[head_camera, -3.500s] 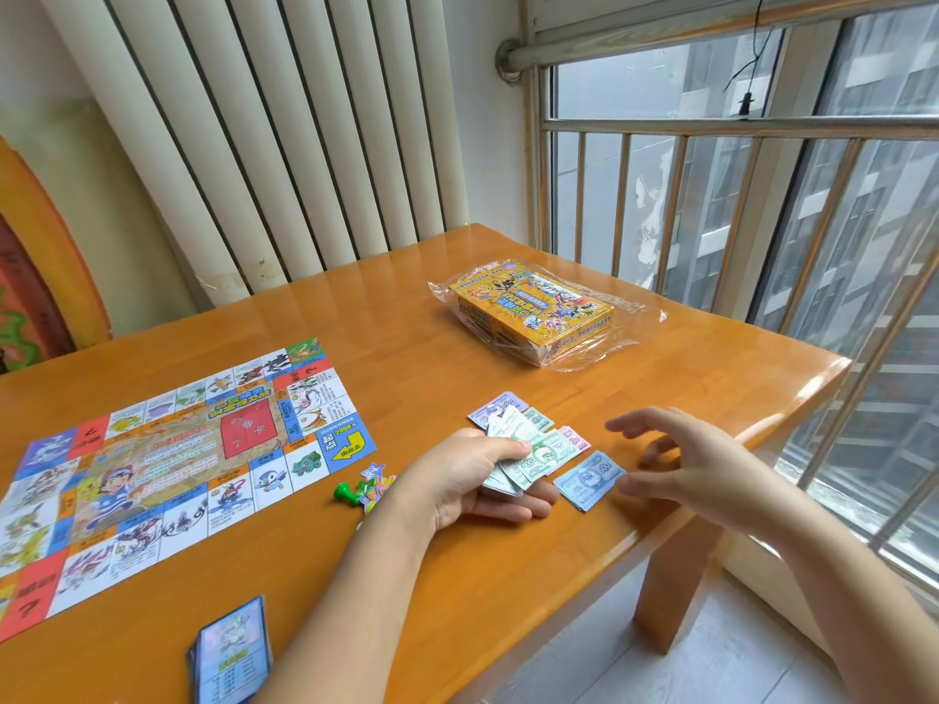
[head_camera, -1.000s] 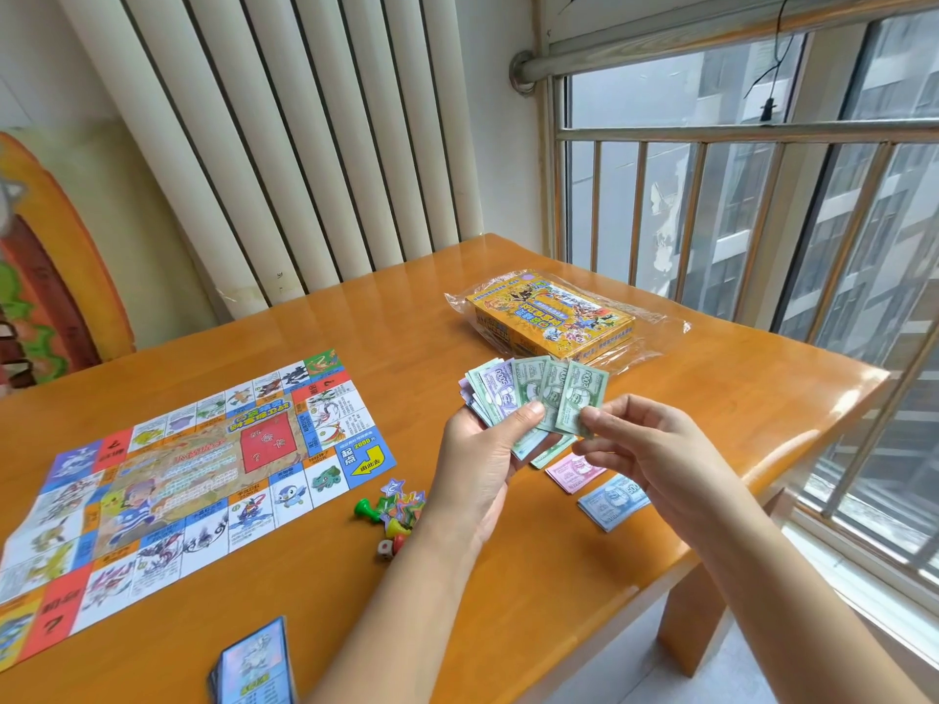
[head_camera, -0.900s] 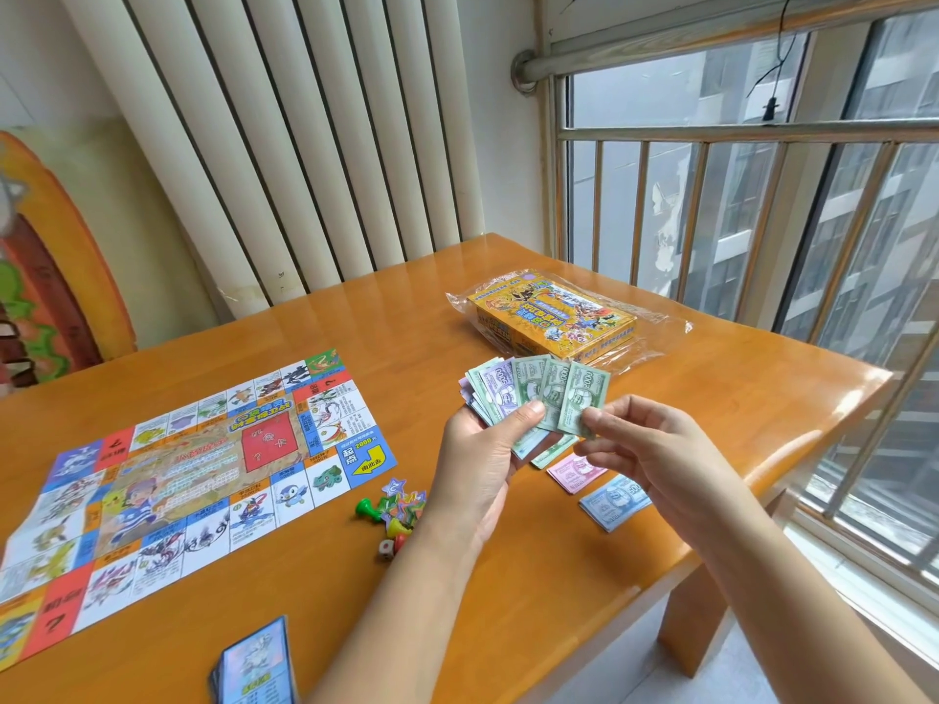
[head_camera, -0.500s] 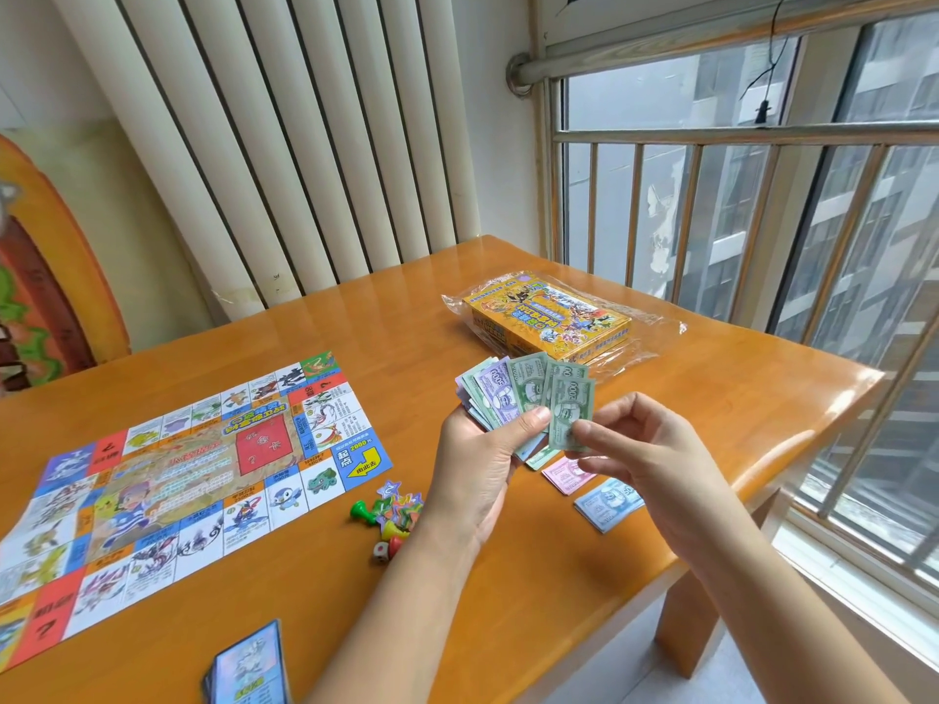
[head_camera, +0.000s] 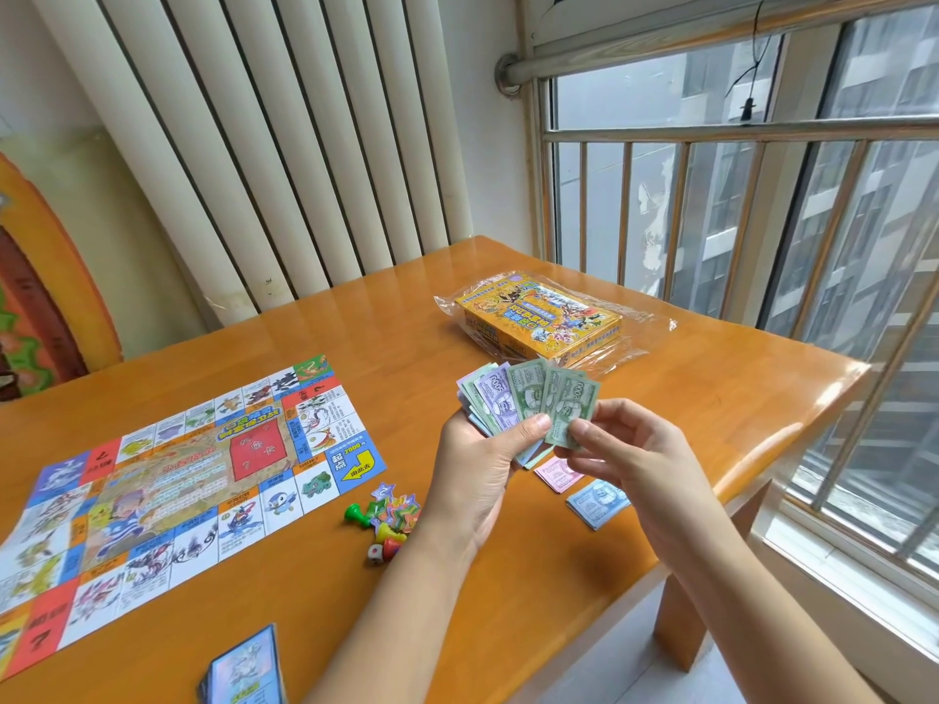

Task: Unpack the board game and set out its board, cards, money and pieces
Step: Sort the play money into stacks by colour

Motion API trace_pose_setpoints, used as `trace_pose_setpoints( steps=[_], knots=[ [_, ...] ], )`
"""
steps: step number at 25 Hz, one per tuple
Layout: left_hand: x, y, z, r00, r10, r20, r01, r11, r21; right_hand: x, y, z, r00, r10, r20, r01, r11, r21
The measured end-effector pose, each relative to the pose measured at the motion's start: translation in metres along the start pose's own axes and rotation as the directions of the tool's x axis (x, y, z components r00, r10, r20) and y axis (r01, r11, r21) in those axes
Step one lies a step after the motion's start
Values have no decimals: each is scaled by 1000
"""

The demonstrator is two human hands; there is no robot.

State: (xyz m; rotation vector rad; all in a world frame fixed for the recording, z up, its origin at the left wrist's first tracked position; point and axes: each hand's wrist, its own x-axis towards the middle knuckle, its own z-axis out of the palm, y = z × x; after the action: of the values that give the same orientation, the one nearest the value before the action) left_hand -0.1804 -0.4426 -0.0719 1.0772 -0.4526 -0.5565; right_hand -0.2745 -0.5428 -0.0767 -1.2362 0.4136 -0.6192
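1. The money is what is being handled. A fan of paper notes, green and purple, stands up from the left hand. The thumb lies across the fan's lower edge and the curled fingers back it from behind.
2. The right hand meets the fan at its right edge. Thumb and forefinger pinch the outermost green note, with the other fingers loosely curled beneath. We cannot tell whether that note is already free of the fan.
3. Just under the right hand, on the table, lies a pink note. Nearer the wrist is a small pile of blue notes, apart from the pink one. We judge this step to be sorting the money by colour.
4. The next move, as we judge it, calls for sliding the green note off without dragging its neighbours, then laying it on a bare spot beside the pink and blue. Thin paper clings, so the left thumb must hold the rest firm.
5. Left of the left wrist, the pieces sit in a loose heap with a die. Further left the board lies unfolded flat. The deck of cards rests left of the left forearm, nearer us than the board.
6. Beyond both hands is the yellow box with its clear wrapper; we cannot tell whether it sits in or on it.
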Motion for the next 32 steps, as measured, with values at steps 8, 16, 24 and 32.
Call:
trace_pose_setpoints(
  steps=[8, 16, 24, 32],
  knots=[
    [-1, 1, 2, 999, -25, 46, 21, 997, 72, 2, -1, -11, 999, -3, 34, 4, 1000, -19],
    [-1, 7, -7, 997, -73, 8, 67, 950, 305, 18, -34, -42, 953, -181, 243, 255, 912, -321],
    [-4, 12, -5, 983, -159, 96, 105, 900, 422, 32, -75, -39, 842, -93, 532, 535, 278, -798],
    [-4, 17, -7, 974, -200, 107, 130, 879, 459, 36, -78, -2, 776, 3, 631, 627, 106, -772]
  ],
)
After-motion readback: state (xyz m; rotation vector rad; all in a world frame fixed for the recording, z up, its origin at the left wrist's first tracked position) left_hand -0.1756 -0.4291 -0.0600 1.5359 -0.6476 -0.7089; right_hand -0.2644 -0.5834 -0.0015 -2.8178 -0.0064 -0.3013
